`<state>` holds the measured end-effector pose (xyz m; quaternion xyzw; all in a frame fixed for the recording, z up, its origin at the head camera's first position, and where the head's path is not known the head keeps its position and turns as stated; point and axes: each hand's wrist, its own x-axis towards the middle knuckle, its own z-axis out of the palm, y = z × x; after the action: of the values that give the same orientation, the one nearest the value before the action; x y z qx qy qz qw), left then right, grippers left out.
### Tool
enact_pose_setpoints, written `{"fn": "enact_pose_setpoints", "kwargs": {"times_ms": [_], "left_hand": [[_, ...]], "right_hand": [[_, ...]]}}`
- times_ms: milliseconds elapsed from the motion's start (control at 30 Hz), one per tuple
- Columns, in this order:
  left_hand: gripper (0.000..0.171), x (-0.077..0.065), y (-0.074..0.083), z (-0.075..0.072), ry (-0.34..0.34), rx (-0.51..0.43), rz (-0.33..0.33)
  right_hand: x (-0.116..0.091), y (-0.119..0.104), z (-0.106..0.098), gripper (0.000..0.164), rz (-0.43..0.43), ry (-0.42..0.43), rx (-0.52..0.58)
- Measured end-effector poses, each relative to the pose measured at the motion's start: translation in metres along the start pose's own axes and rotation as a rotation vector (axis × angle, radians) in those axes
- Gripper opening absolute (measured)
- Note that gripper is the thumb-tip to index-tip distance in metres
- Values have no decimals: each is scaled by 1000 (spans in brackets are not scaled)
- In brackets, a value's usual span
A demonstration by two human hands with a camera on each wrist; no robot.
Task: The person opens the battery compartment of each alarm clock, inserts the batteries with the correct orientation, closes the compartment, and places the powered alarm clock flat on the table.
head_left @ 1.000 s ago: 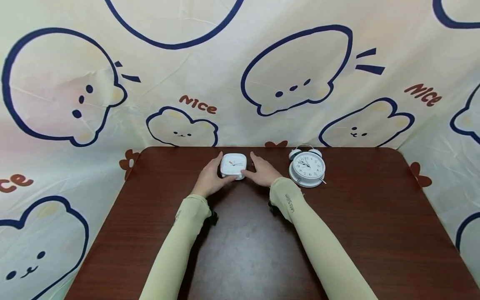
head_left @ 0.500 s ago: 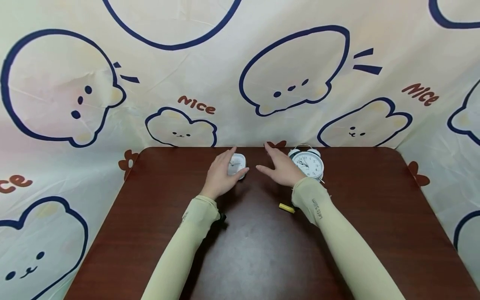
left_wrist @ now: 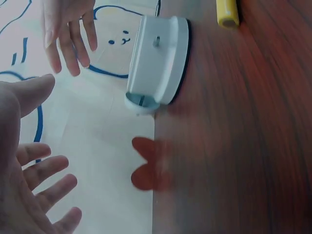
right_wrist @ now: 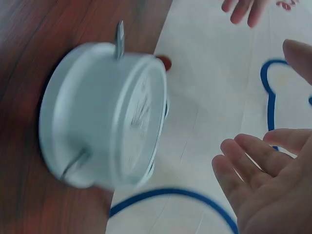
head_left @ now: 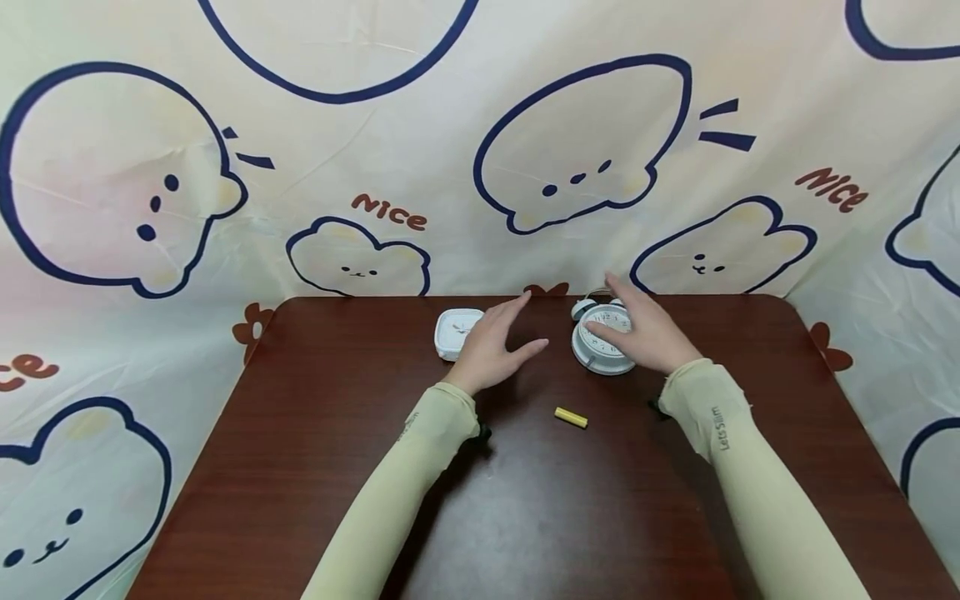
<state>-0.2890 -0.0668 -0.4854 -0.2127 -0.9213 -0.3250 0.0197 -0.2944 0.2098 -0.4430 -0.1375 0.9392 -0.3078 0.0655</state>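
A white round twin-bell alarm clock (head_left: 600, 360) lies face up near the table's back edge. Over its right side, in the head view, is my right hand (head_left: 651, 333), fingers spread and holding nothing. The right wrist view shows the clock's side (right_wrist: 92, 112) with a gap between it and my right palm (right_wrist: 273, 180). My left hand (head_left: 491, 346) hovers between the two clocks, thumb and fingers apart, also holding nothing. It partly covers a white square clock (head_left: 452, 332) on the left. In the left wrist view, my left fingers (left_wrist: 51, 195) are spread, apart from the round clock (left_wrist: 156, 58).
A short yellow cylinder (head_left: 572, 417) lies on the dark brown table (head_left: 337, 417), in front of the clocks. Behind the table's back edge hangs a pale cloth (head_left: 450, 167) printed with cartoon bears.
Both hands have left the square clock and moved right, the right hand arriving over the round clock. The yellow cylinder, hidden at first, has come into view.
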Motion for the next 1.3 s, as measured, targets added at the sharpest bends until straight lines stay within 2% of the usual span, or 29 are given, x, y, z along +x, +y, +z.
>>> {"fn": "enact_pose_setpoints", "kwargs": {"times_ms": [200,400,600,767,900,1067,1300], "left_hand": [[82,10,8,11,-80,-17,-43],[84,16,8,23,-149,-48,-77],[84,18,6,37,-211,-55,-85],[83,20,7,52,-322,-89,-80],[83,22,10,60,-384,-75,-94],[82,23,16,66,-431,-64,-94],[83,25,20,69,-475,-62,-72]], "right_hand": [[-10,22,-13,100,54,15,21],[-16,49,-15,112,112,-19,21],[-20,75,-6,120,152,-74,52],[-23,88,8,126,166,-122,66],[-21,92,18,130,161,-135,60],[-18,95,26,129,152,-137,62],[-14,100,32,112,112,-133,67]]}}
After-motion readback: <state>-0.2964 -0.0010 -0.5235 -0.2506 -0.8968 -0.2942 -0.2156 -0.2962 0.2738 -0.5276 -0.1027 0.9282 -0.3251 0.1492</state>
